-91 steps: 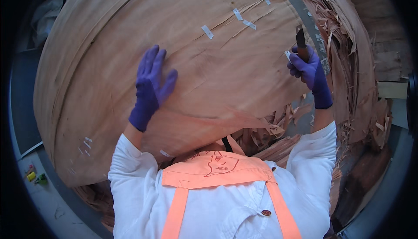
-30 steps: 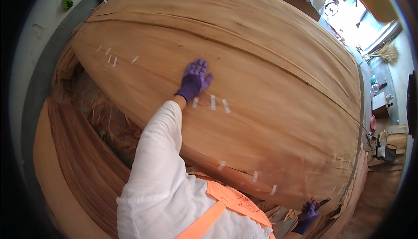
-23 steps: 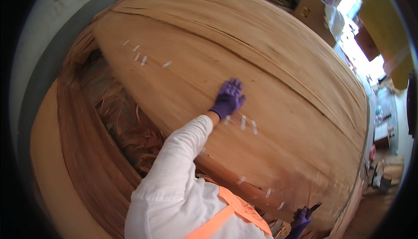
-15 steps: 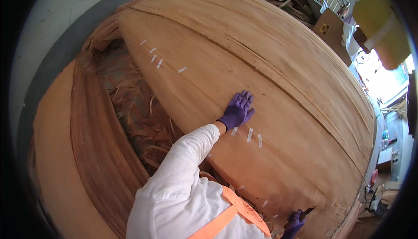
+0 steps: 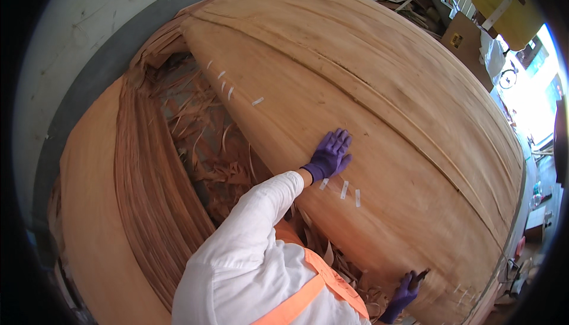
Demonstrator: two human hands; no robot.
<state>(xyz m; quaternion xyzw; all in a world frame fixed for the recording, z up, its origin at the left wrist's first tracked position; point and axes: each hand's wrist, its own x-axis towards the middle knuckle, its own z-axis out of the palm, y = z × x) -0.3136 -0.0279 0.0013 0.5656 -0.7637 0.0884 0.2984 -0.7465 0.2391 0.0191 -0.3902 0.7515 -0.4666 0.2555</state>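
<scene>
A broad tan wood veneer sheet [image 5: 278,129] lies on a large stack of similar sheets. My left hand [image 5: 329,154], in a purple glove, rests flat on it with the fingers stretched out. Just below that hand, short white tape strips [image 5: 344,190] cross the sheet. My right hand [image 5: 404,289], also gloved in purple, is closed around a small dark tool [image 5: 422,275] near the sheet's near right edge. The tool's exact kind is too small to make out. More white tape pieces [image 5: 257,101] sit toward the far left.
Curled veneer scraps [image 5: 228,171] litter the gap left of the stack. Beyond it stands another veneer stack [image 5: 154,189] with layered brown edges. A yellow chair [image 5: 504,11] and a cardboard piece [image 5: 465,43] are at the far right. A pale wall [image 5: 77,34] closes off the left.
The view has shifted slightly, so the stack sits farther right and lower. My right hand with the dark tool has moved a little up the picture. My left hand stays flat on the sheet.
</scene>
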